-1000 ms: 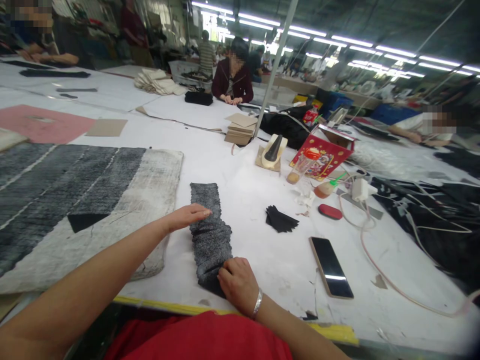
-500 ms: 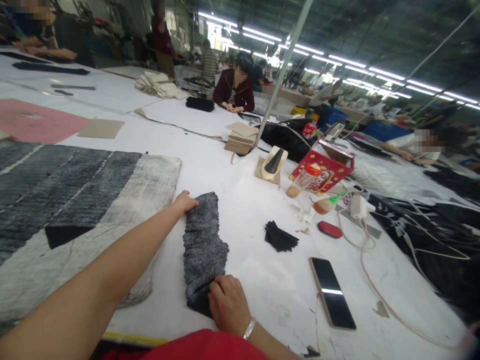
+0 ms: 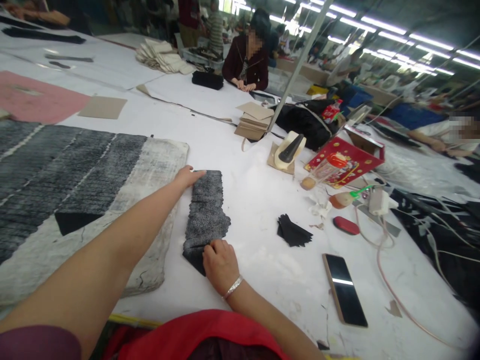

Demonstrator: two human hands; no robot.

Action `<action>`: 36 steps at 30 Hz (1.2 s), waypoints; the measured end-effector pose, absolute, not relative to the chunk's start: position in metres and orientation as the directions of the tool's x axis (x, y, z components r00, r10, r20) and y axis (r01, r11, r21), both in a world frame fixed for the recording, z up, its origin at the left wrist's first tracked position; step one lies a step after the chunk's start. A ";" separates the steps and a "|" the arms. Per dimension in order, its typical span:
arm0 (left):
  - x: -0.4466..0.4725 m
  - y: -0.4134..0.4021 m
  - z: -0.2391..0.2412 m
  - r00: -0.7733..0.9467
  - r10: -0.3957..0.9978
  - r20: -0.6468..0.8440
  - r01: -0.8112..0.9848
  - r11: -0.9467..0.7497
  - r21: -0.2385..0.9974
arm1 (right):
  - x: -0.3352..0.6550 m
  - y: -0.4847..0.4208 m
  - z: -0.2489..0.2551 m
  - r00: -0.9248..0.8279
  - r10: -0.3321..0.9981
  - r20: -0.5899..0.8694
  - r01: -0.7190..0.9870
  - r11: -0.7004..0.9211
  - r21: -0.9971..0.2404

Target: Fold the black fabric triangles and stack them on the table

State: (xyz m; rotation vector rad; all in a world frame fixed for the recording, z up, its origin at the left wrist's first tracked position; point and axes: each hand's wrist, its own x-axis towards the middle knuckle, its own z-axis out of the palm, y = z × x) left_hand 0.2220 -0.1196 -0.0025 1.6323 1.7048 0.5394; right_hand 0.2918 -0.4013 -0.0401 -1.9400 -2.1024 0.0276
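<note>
A row of overlapping dark grey fabric pieces (image 3: pixel 206 212) lies on the white table (image 3: pixel 262 200) in front of me. My left hand (image 3: pixel 189 177) reaches out and holds the far end of the row, fingers closed on its corner. My right hand (image 3: pixel 219 262), with a silver bracelet on the wrist, presses down on the near end, fingers curled over the fabric.
A large grey-and-white felt mat (image 3: pixel 75 190) lies left of the row. A small fan of black pieces (image 3: pixel 292 231), a phone (image 3: pixel 345 296), a red case (image 3: pixel 345 225), cables and a red box (image 3: pixel 345 160) lie to the right. Other people sit at the table's far side.
My left hand has moved from the middle of the row to its far end. My right hand stays on the near end, and the row looks squeezed shorter.
</note>
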 end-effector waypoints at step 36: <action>0.127 -0.327 -0.035 0.618 0.745 0.251 0.581 -0.648 0.493 | 0.284 -0.495 -0.031 -0.292 0.929 0.229 0.937 0.326 -0.128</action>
